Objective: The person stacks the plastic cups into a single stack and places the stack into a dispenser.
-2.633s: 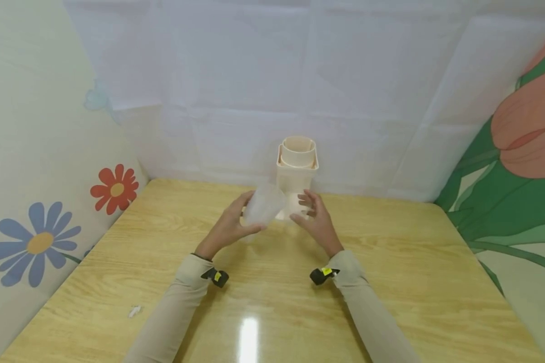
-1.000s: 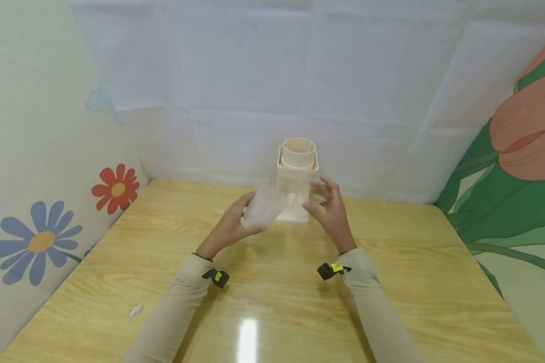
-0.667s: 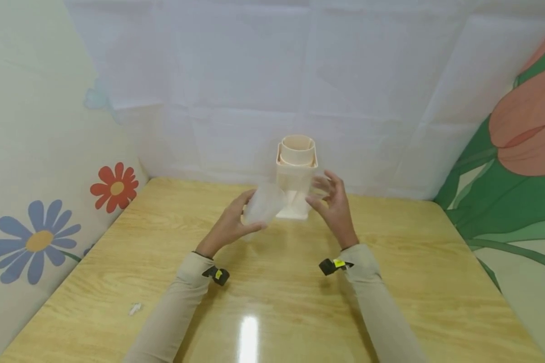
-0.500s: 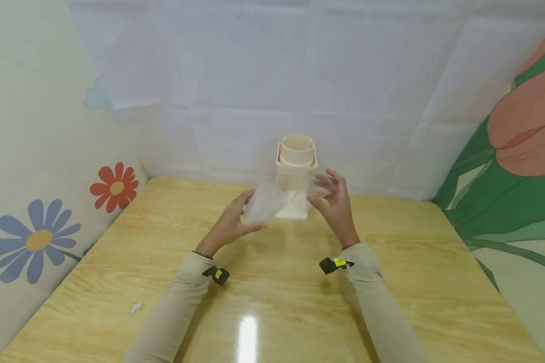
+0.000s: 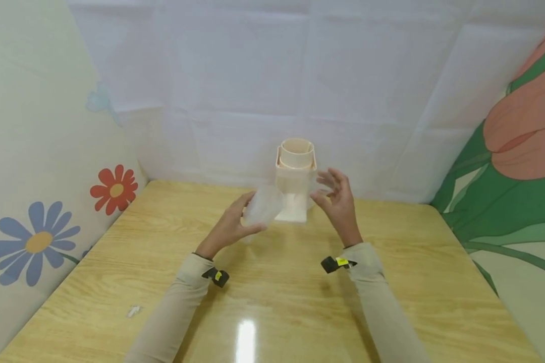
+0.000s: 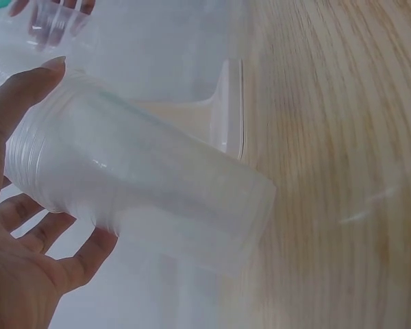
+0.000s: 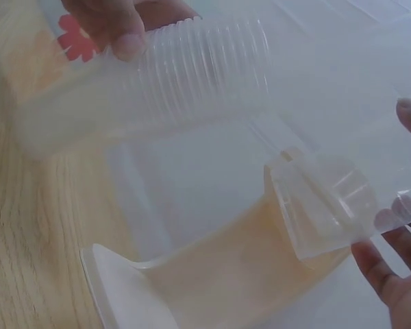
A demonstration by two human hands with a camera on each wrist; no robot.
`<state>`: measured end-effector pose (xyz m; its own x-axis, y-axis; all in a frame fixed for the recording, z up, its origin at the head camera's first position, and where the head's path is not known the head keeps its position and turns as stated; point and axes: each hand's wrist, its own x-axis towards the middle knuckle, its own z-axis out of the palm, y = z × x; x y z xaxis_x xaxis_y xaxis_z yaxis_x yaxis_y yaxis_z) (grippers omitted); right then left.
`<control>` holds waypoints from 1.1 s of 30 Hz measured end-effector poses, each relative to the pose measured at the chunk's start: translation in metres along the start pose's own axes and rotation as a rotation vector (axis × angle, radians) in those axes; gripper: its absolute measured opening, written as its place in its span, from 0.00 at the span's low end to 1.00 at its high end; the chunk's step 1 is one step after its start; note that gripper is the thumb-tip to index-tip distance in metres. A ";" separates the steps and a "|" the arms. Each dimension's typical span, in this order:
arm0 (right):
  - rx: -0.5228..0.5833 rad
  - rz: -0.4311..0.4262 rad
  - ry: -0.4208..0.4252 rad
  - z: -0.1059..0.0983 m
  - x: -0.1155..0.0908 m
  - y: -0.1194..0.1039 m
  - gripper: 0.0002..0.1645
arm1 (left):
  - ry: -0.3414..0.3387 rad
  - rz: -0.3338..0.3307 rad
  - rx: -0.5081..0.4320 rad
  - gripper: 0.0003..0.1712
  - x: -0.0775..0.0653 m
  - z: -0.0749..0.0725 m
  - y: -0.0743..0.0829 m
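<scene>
My left hand (image 5: 229, 222) holds a tilted stack of clear plastic cups (image 6: 164, 171), its fingers curled round the ribbed rims. In the right wrist view those stacked rims (image 7: 198, 62) show at the upper left. My right hand (image 5: 339, 206) holds a clear plastic cup (image 7: 329, 205) between thumb and fingers, apart from the stack; from the head it is barely visible. Behind both hands stands a cream-coloured cup holder (image 5: 292, 181) with a round tube at its top, upright on the table. Its flat foot (image 6: 229, 116) also shows in the left wrist view.
The wooden table (image 5: 272, 282) has a small white scrap (image 5: 134, 311) at its left. A white cloth (image 5: 236, 75) hangs right behind the holder. Flower-patterned coverings (image 5: 41, 242) stand along the left and right sides.
My right hand has moved right and slightly up with the clear cup, widening the gap to the cup stack. The left hand and the holder have stayed in place.
</scene>
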<state>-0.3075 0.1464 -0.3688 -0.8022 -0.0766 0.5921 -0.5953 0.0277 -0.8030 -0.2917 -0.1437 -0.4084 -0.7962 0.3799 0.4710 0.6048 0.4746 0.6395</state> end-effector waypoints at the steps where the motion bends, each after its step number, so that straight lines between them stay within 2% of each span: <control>1: 0.002 -0.007 0.001 0.000 0.001 -0.001 0.43 | -0.002 -0.002 0.001 0.50 0.000 0.000 0.000; 8: 0.042 -0.053 0.009 0.001 0.004 -0.007 0.43 | -0.004 -0.004 0.006 0.50 0.000 -0.001 0.000; 20: 0.070 -0.051 0.002 0.001 0.004 -0.012 0.43 | 0.003 -0.006 -0.003 0.50 -0.001 0.001 0.001; 33: 0.102 -0.122 -0.008 0.005 0.009 -0.022 0.41 | 0.007 0.014 0.010 0.50 0.000 0.000 -0.001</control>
<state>-0.3014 0.1402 -0.3467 -0.7235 -0.0813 0.6855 -0.6804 -0.0835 -0.7281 -0.2921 -0.1437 -0.4089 -0.7876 0.3811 0.4842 0.6162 0.4772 0.6265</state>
